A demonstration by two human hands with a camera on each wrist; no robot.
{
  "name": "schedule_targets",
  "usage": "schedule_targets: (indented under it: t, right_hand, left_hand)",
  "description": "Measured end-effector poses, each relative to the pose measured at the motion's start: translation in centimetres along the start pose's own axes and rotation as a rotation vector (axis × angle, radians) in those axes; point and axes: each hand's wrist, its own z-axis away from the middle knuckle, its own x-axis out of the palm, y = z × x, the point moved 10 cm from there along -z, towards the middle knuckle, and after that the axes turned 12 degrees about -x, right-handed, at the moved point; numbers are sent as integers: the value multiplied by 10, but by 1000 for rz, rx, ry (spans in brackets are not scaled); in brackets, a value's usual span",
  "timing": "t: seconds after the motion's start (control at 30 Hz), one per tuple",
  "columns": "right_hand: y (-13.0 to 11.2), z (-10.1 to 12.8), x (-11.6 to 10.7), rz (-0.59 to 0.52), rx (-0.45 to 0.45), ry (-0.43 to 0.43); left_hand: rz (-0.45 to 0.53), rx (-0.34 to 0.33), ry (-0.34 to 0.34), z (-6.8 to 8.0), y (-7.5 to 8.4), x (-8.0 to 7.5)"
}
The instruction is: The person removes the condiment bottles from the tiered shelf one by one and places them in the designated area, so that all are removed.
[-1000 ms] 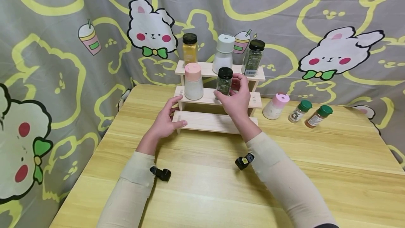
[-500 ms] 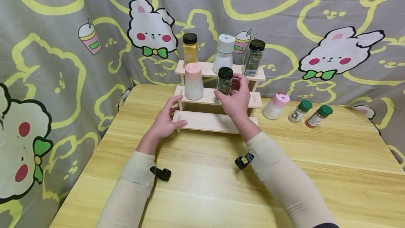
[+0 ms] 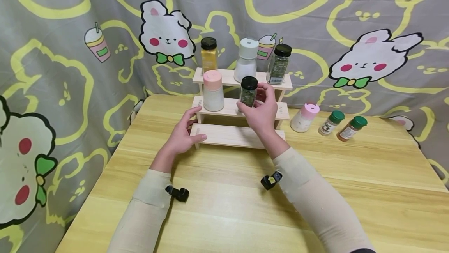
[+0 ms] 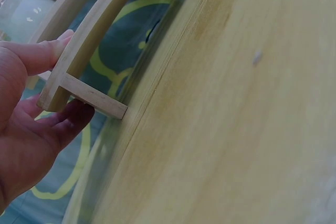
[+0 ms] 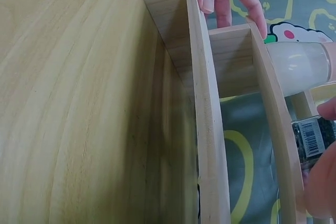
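Observation:
A three-step wooden rack [image 3: 233, 135] stands on the table. My left hand [image 3: 180, 133] grips the left end of its lowest step, thumb on top; the left wrist view shows fingers [image 4: 73, 121] below the board. On the middle step, my right hand [image 3: 261, 108] holds a small black-capped glass jar of dark green herbs [image 3: 248, 93] between thumb and fingers. Its barcode label [image 5: 313, 136] shows in the right wrist view. Left of it on that step stands a pink-capped glass shaker [image 3: 213, 93] of white contents. Whether the herb jar touches the step is hard to tell.
The top step bears a yellow spice jar [image 3: 209, 58], a white-capped shaker [image 3: 246, 62] and another herb jar [image 3: 279, 66]. Right of the rack, on the table [image 3: 217, 198], stand a pink-capped shaker [image 3: 305, 118] and two green-capped jars [image 3: 330, 123]. A patterned curtain [image 3: 301, 7] hangs behind.
The head view has shifted very slightly. Both hands, the herb jar and the rack stay practically where they were.

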Motion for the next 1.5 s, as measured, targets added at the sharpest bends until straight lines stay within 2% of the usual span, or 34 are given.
schedule_targets:
  t: [0.37,0.7,1.0,1.1,1.33,1.5]
  right_hand:
    - [-3,6,-4,0,2,0]
    - [-8,9,-12,-1,-33,1]
    - [-10,15,-21,-13,-14,31]
    - [-18,17,-25,-11,-20,38]
    - [-53,24,-33,-7,-14,34]
    - [-55,27,-39,-3,-11,42]
  left_hand:
    - [6,7,1,0,1,0]
    - [-18,-5,5,0,0,0]
    - [-8,-4,0,0,1,1]
    - [-4,-1,-1,1,2,1]
    - [-11,-15,9,0,0,0]
    - [-8,-7,4,-1,0,1]
